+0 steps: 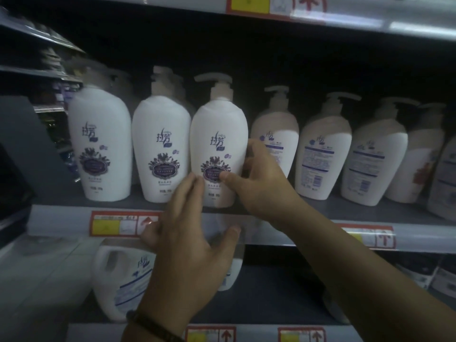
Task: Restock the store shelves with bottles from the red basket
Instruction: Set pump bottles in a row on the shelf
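Nearest, at the bottom edge: a left wrist with a dark beaded bracelet (153, 327); the forearm is cut off by the frame.

Lower shelf rail (259, 334): two red-framed tags, their lower parts cut off.

White handled jug (116, 275): on the lower shelf, left. Its right side is hidden behind the left hand and its label is too blurred to read.

Left hand (187, 238): fingers straight and close together, tips touching the lower front of the pump bottle, thumb spread right. It grips nothing.

Middle shelf (333, 208): the front rail carries a red-and-yellow price tag (114, 223), print illegible. A second tag far right is partly covered by the right forearm.

Right hand (261, 183): holds the pump bottle, thumb pressed on the purple front label, fingers curled round its right flank.

Pump bottle (218, 134): white, upright, at the front of the middle shelf, third from the left. Its base is partly hidden by the left fingers.

First bottle (101, 144) and second bottle (161, 144): same design, standing just beside it to the left. Further bottles behind show only dim pump tops.

Turned bottles (320, 154): to the right and set farther back, back labels outward, text unreadable. The rightmost is cut off by the frame.

Upper shelf rail (370, 23): far, overhead, its tag clipped by the top edge.

Dark grey panel (22, 149): far left. The shelving beyond it is too blurred to identify.
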